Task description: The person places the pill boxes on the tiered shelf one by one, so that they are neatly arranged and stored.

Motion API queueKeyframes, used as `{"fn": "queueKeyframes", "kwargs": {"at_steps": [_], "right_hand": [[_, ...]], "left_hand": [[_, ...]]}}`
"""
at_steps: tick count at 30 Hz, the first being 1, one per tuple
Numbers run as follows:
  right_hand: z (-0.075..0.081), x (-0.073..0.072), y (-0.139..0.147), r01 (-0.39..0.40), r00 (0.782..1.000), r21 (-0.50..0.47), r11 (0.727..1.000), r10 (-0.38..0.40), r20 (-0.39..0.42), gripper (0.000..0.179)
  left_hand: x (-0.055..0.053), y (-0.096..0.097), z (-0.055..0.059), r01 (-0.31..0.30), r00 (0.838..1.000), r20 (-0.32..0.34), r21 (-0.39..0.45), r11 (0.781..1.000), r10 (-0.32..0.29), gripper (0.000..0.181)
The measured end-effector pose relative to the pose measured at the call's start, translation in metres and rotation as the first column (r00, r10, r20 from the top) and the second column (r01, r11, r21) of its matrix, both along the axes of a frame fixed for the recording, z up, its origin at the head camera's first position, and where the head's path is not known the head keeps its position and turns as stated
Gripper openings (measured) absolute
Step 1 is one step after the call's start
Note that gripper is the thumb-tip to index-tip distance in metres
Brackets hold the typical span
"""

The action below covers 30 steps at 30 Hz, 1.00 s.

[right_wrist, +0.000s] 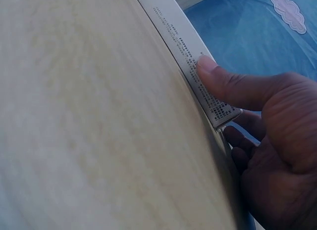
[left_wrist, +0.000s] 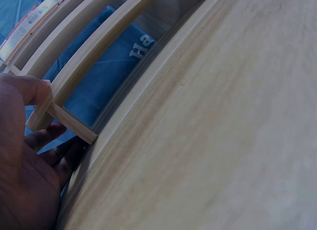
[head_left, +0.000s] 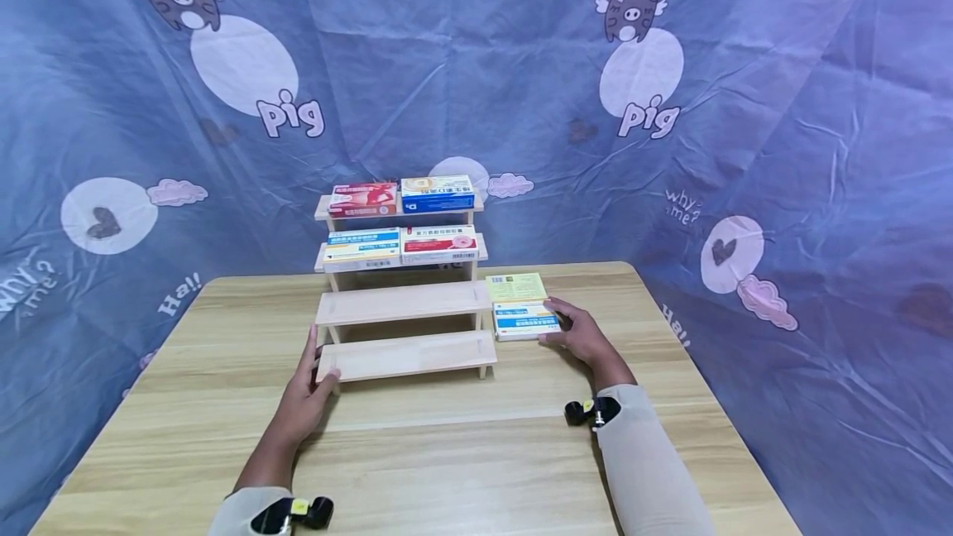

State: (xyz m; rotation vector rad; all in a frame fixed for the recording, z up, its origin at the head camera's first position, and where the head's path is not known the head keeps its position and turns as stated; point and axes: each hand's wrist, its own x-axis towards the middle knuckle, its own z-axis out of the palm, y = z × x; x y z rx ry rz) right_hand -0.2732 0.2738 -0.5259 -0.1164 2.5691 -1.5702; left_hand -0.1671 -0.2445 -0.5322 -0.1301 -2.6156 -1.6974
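Observation:
A pale wooden stepped shelf (head_left: 405, 356) with several tiers stands on the table. My left hand (head_left: 301, 404) grips the left end of its lowest tier; in the left wrist view the thumb lies on the board (left_wrist: 94, 49) and the fingers reach behind the leg. To the right of the shelf, my right hand (head_left: 584, 339) holds a blue-and-white medicine box (head_left: 524, 321) by its right end. In the right wrist view the thumb presses the printed side of the box (right_wrist: 183, 47), with the other fingers partly hidden behind it. A yellow-green box (head_left: 515, 286) lies just behind it.
On the top tier sit a red box (head_left: 363, 199) and a blue-and-white box (head_left: 437, 194). One tier lower are a blue-and-yellow box (head_left: 362, 248) and a white-and-red box (head_left: 439, 244). A blue printed curtain (head_left: 462, 64) hangs behind the wooden table (head_left: 447, 470).

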Motion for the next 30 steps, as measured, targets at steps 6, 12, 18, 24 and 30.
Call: {"fn": "queueKeyframes", "kwargs": {"at_steps": [6, 12, 18, 24, 30], "right_hand": [[0.001, 0.0002, 0.0, 0.017, 1.0, 0.004, 1.0, -0.017, 0.002, 0.081], [0.0004, 0.0003, 0.0008, 0.027, 1.0, 0.012, 1.0, -0.027, -0.009, 0.078], [0.0008, 0.002, 0.0014, 0.052, 0.999, 0.0, 0.999, -0.052, -0.008, 0.079], [0.0002, 0.0023, 0.0018, 0.072, 0.997, -0.009, 0.997, -0.072, 0.001, 0.078], [-0.0006, 0.0022, 0.0029, 0.076, 0.997, -0.004, 0.997, -0.076, 0.001, 0.075]], "left_hand": [[-0.0004, 0.0001, -0.0004, -0.001, 1.0, 0.0, -0.007, 1.0, 0.001, 0.094], [0.0007, 0.0005, 0.0004, 0.0, 1.0, -0.001, 0.002, 1.0, 0.0, 0.093], [0.0003, 0.001, -0.0001, 0.008, 1.0, -0.011, 0.0, 1.0, -0.008, 0.094], [0.0011, 0.0019, 0.0005, 0.008, 1.0, -0.017, 0.012, 1.0, -0.007, 0.093], [0.0018, 0.002, 0.0004, 0.002, 1.0, -0.016, -0.011, 1.0, -0.003, 0.092]]}}
